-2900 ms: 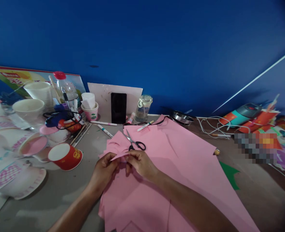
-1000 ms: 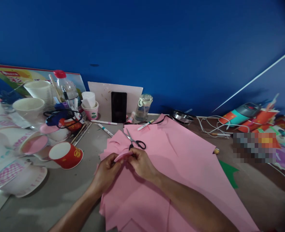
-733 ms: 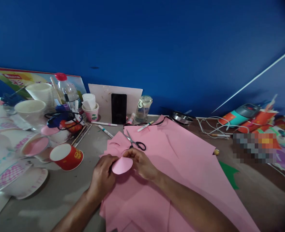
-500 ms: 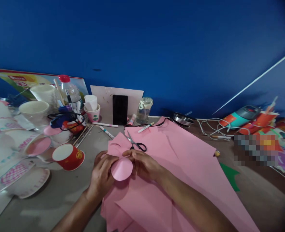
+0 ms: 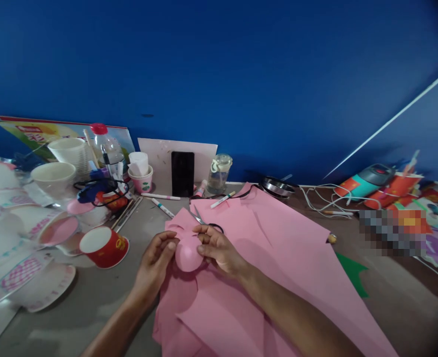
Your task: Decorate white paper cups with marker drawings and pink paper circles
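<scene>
Between my two hands is a pink paper disc [image 5: 188,255], slightly curved, held above the pink paper sheets [image 5: 233,302]. My left hand [image 5: 158,258] pinches its left edge between thumb and fingers. On the opposite edge, my right hand [image 5: 219,250] grips it with the thumb on the near face. Just behind the right hand lie scissors [image 5: 199,216], their black handles partly covered by the fingers. A red paper cup [image 5: 103,247] lies tipped over to the left of my left hand.
Paper cups [image 5: 53,178] and decorated bowls [image 5: 21,272] crowd the left side. At the back stand a phone [image 5: 182,173] and a glass jar [image 5: 219,172]; markers [image 5: 222,199] lie near. White cables [image 5: 315,198], a teal-orange bottle [image 5: 365,179] and green paper [image 5: 354,272] are on the right.
The disc has turned and bowed a little in my hands. My right thumb has come onto its face, and the right hand now covers more of the scissors' handles. The view has tilted slightly.
</scene>
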Available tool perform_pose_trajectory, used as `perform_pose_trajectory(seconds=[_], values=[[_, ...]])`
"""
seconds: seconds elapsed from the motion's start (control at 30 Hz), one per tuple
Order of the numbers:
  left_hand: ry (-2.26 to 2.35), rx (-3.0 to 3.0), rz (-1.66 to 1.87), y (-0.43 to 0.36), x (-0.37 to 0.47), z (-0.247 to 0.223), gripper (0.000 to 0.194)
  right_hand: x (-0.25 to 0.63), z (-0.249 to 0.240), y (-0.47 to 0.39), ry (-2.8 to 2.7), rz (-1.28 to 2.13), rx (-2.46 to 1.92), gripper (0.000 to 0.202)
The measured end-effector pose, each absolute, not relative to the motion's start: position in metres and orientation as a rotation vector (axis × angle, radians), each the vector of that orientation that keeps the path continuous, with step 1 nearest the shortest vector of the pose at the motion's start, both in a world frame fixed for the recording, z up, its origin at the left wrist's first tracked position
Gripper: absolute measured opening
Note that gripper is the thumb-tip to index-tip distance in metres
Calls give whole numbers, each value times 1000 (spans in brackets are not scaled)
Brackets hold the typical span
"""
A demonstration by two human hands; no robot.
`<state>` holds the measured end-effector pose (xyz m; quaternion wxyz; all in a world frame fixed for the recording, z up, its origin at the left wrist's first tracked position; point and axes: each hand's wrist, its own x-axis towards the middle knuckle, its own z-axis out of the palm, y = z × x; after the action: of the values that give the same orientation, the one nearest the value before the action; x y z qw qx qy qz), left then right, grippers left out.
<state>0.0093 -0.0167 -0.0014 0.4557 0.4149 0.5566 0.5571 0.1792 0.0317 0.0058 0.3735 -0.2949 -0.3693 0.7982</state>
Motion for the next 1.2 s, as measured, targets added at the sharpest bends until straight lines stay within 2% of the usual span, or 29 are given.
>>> perform_pose_trajectory(seconds=[0.1,0.33,0.5,0.8,1.03,1.2], values=[[1229,846,1338,-15,12,-1,38,179,2,31,-991,2017,-819,52],[1267,833,1377,-14,12,-1,34,178,1,28,-981,2008,-806,48],[1402,874,1425,-15,10,0,24,178,-2,31,-838,1949,-817,49],[1563,1118,1432,-20,14,-1,40,180,-15,41,-942,1789,-801,47],[1662,1224,1436,-19,11,-6,24,186,-11,45,-1124,1631,-826,43],[1671,1248,1439,-20,13,-10,21,184,-15,48,-1176,1595,-852,39]])
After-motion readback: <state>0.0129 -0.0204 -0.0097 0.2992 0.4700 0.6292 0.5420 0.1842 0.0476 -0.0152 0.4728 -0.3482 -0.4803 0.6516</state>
